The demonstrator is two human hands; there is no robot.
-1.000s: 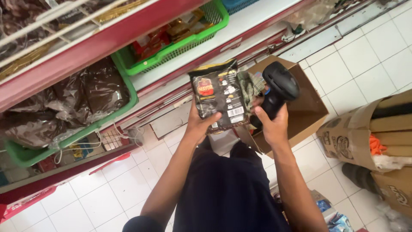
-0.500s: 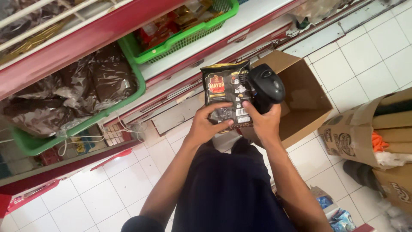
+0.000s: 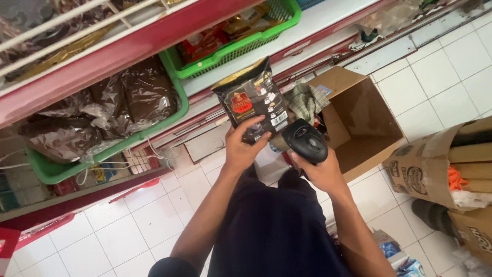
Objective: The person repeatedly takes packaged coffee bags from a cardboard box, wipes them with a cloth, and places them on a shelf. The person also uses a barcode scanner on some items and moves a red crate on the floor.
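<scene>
Landmark: the open cardboard box (image 3: 359, 123) on the white tiled floor (image 3: 154, 220) is taken as reference for all places.
Left hand (image 3: 245, 146): closed on the lower edge of a black foil pouch (image 3: 251, 97), thumb across its front, fingers behind.
Pouch place: held upright in the air just left of the box, in front of the red-edged shelf (image 3: 102, 56).
Right hand (image 3: 320, 172): wrapped around the grip of a black handheld scanner (image 3: 305, 139), held just below the box's near-left corner, touching the pouch's lower right corner or very close to it.
Around: a green basket (image 3: 174, 110) of dark bags is seen left of the box, a second green basket (image 3: 241, 43) above-left of it, a checked cloth (image 3: 305, 100) at the box's left flap.
Risk: the pouch is gripped only at its bottom, so it could be tipped forward or dropped into the box if the grip is loosened; glare on the foil could spoil a reading.
Hidden: the scanner's window is not seen; the box's contents are largely shadowed; the right-side cartons (image 3: 451, 169) are cut off by the edge.
</scene>
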